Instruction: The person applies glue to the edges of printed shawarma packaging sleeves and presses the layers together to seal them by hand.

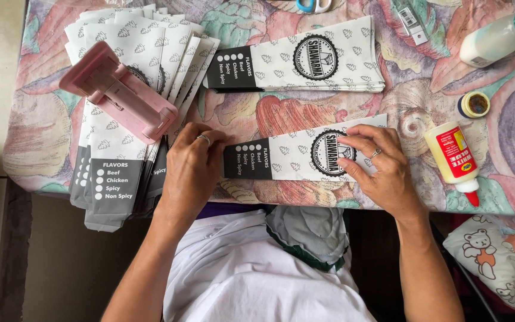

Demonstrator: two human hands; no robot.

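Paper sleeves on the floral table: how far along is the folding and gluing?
Looks done: a neat stack of folded white-and-black printed paper sleeves lies at the table's far side. In hand: the left hand and right hand press one sleeve flat at the near edge. Seemingly left: the fanned pile of flat sleeves under a pink plastic tool. A yellow glue bottle lies beside the right hand.

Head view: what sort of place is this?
Probably a home craft table, not a factory: a floral tablecloth, glue bottle, stacks of printed paper sleeves, and one sleeve under both hands.
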